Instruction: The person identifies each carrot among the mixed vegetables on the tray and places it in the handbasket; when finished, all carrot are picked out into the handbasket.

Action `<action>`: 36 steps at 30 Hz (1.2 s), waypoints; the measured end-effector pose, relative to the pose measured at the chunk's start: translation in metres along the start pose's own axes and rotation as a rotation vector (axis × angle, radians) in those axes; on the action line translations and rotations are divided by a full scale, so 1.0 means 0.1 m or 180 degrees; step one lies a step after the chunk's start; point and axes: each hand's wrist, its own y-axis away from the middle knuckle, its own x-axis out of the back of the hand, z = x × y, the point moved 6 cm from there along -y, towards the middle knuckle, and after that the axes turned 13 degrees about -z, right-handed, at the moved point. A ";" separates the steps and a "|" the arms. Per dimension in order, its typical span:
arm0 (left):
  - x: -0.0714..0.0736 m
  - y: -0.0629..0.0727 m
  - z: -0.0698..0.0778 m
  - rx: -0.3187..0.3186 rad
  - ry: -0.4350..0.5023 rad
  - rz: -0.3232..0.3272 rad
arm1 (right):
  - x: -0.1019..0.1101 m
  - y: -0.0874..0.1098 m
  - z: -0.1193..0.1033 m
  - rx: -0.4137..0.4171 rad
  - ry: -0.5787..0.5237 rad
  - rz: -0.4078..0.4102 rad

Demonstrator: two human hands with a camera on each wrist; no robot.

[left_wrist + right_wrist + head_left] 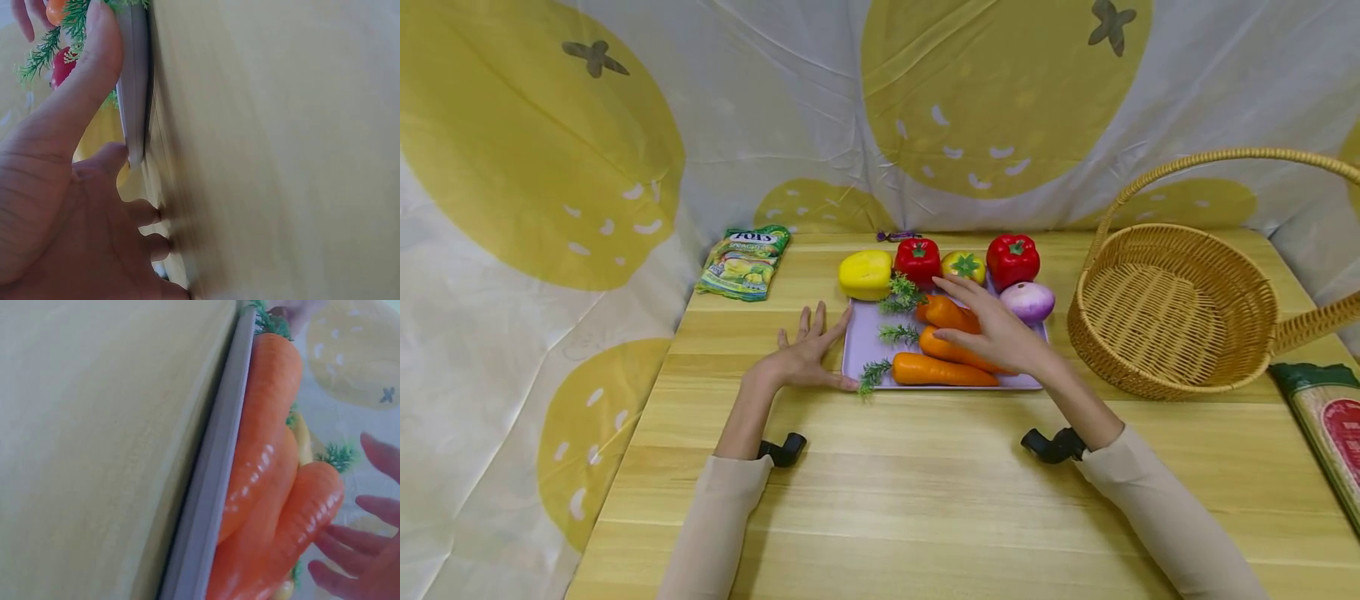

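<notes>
A pale purple tray (867,329) holds three orange carrots (936,371) with green tops. Behind them are a yellow fruit or vegetable (865,277), two red bell peppers (1012,260), a round yellow-green piece with a leafy cap (964,267) and a purple-white vegetable (1028,302). My left hand (801,360) spreads at the tray's left side, thumb by the near corner and index finger at the rim. Over the two farther carrots, my right hand (1000,332) reaches with fingers extended and apart. Its fingertips come close beside a carrot (312,500) in the right wrist view.
A wicker basket (1172,387) with a tall handle stands right of the tray. Farther right lies a green-topped packet (1318,417). A FOX'S candy bag (745,262) sits at back left, and a small purple-wrapped item (898,237) lies by the hanging cloth.
</notes>
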 end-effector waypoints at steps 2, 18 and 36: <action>0.00 0.00 -0.01 0.0002 -0.0003 0.0001 | 0.00 -0.01 0.02 -0.0010 -0.0046 0.0061; -0.02 0.02 0.02 -0.0011 0.0044 -0.0043 | -0.03 -0.03 0.16 -0.0040 -0.0064 0.0478; -0.01 0.01 0.01 0.0010 0.0029 -0.0021 | 0.03 -0.07 0.18 -0.0078 -0.0203 0.0535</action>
